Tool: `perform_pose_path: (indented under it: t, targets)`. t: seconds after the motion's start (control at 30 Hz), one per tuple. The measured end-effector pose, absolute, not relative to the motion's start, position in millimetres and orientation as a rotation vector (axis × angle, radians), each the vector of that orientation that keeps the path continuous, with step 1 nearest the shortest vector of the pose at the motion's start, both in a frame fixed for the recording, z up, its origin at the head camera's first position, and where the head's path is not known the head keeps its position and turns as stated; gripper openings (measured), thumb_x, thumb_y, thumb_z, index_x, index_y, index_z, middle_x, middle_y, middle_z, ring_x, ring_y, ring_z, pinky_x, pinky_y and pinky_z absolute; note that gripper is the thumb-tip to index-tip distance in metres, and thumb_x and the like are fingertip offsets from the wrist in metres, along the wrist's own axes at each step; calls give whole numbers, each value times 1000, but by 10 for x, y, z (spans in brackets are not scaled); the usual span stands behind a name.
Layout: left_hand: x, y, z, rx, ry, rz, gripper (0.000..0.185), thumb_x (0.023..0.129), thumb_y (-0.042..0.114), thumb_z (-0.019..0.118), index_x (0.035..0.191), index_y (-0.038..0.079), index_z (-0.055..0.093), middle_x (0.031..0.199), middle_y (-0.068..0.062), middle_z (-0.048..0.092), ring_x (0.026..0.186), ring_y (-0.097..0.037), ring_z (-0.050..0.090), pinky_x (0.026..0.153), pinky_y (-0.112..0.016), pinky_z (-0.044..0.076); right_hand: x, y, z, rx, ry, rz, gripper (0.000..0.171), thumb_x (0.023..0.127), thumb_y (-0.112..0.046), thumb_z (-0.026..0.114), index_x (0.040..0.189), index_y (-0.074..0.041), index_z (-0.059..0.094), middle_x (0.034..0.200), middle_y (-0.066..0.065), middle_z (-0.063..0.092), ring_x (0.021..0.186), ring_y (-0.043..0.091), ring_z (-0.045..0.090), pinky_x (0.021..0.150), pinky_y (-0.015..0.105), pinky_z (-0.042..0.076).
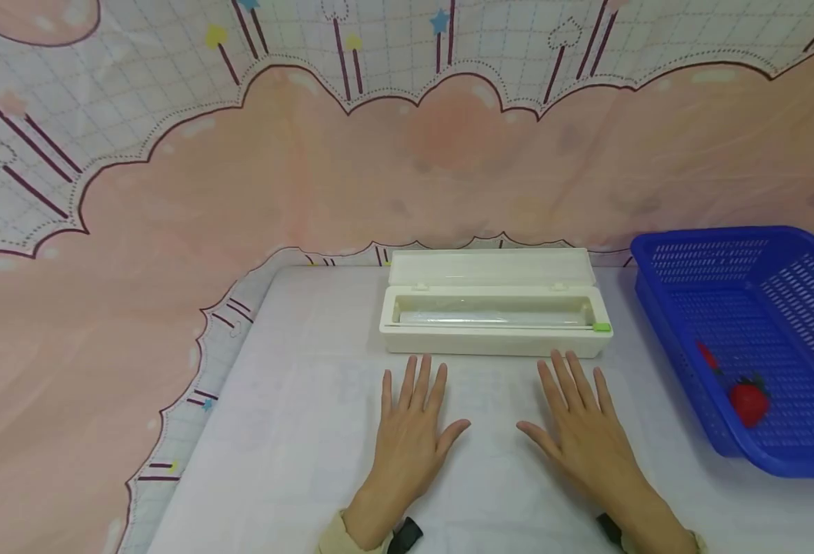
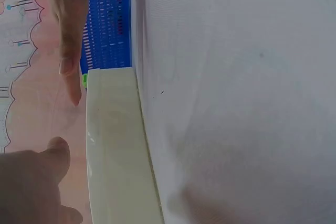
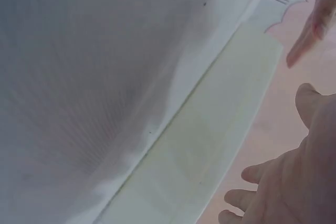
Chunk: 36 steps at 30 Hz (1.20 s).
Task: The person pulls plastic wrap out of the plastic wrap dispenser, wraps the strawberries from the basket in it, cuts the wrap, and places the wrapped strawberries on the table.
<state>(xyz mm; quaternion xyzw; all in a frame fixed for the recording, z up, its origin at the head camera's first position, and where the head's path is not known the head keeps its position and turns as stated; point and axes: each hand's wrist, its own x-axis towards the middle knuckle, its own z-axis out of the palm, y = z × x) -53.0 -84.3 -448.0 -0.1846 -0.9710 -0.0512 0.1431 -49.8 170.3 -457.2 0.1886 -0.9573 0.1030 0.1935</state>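
Neither hand holds anything: the left hand [image 1: 410, 431] and the right hand [image 1: 582, 427] both lie flat, palms down, fingers straight and slightly spread, on the white mat [image 1: 296, 431] that covers the table, side by side and apart from each other, with their fingertips pointing at the cream dispenser box [image 1: 495, 340] and stopping just short of its front wall without touching it. That box sits lengthwise near the far edge of the mat, roughly centred, its hinged lid [image 1: 492, 267] thrown back and standing open behind the trough, so the clear roll of film [image 1: 490, 315] inside lies exposed and within easy reach; a small green slider [image 1: 602, 328] rests at the right end of the front rim, seemingly parked at one end of its cutting track. The wrist views agree, showing the box's pale side along the mat's edge and straight fingers hovering beside it. Off the right edge of the mat, well apart from the box, stands a blue perforated basket [image 1: 788, 254], and in its near corner lies a red strawberry [image 1: 749, 402] with green leaves, with a smaller red piece just beyond it. Pink patterned cloth [image 1: 171, 231] spreads around and behind everything
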Motion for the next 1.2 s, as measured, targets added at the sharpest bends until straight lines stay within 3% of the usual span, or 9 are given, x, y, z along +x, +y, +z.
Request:
perform_pose_path:
  t: [0.2, 0.47, 0.9, 0.97, 1.07, 1.2]
  targets:
    - [-557, -841, -4451, -526, -2792, -172, 75, 97, 59, 48, 154, 11, 36, 162, -13, 28, 152, -30, 18, 121, -57, 10, -531, 1708, -4528, 544, -2686, 275, 89, 99, -69, 10, 152, 0, 30, 159, 22, 27, 152, 33, 11, 123, 52, 2]
    - [-655, -841, -4379, -522, -2780, -233, 71, 98, 54, 52, 152, 10, 38, 160, -13, 31, 151, -30, 21, 121, -55, 13, -621, 1704, -4451, 583, -2651, 277, 85, 101, -64, 11, 151, 2, 30, 156, 24, 31, 148, 38, 23, 122, 53, 14]
    - [-898, -882, -4305, -683, -2626, -329, 60, 98, 37, 62, 145, 2, 46, 147, -17, 47, 138, -32, 43, 116, -46, 34, -860, 1698, -4374, 718, -2554, 337, 75, 105, -55, 19, 146, 5, 38, 147, 26, 43, 137, 42, 38, 110, 56, 34]
    - [-945, -893, -4293, -693, -2613, -338, 59, 98, 35, 63, 144, 2, 47, 146, -17, 49, 135, -32, 46, 114, -45, 36, -890, 1713, -4346, 727, -2581, 350, 71, 106, -53, 25, 147, 4, 37, 147, 25, 43, 137, 42, 39, 111, 55, 35]
    - [-1014, -911, -4286, -707, -2583, -357, 56, 97, 32, 65, 142, 2, 49, 142, -16, 51, 130, -31, 49, 111, -44, 40, -938, 1736, -4300, 741, -2612, 363, 64, 105, -42, 46, 148, 3, 36, 147, 24, 44, 136, 42, 40, 111, 55, 35]
    - [-1088, -928, -4276, -726, -2535, -372, 52, 96, 27, 67, 139, 2, 52, 137, -15, 55, 125, -31, 54, 107, -43, 44, -1024, 1739, -4257, 745, -2614, 389, 66, 94, -24, 68, 147, 2, 38, 143, 23, 48, 132, 41, 44, 109, 56, 38]
